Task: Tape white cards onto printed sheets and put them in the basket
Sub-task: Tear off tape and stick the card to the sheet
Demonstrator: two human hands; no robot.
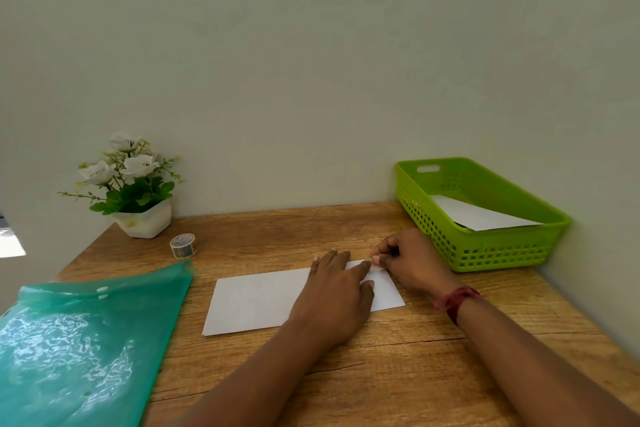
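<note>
A white sheet (256,302) lies flat on the wooden desk (398,367) in the middle. My left hand (337,291) rests on its right part with fingers straight, pressing it down. My right hand (407,262) is at the sheet's far right corner, with thumb and forefinger pinching a small strip of tape (375,264) against the edge. A roll of patterned tape (183,245) stands on the desk at the back left. The green basket (485,246) sits at the back right, and in it lies a white sheet (478,215).
A teal plastic folder (79,340) covers the desk's left front. A white pot of artificial flowers (135,191) stands in the back left corner. Walls close the desk at the back and right. A red band (457,300) circles my right wrist.
</note>
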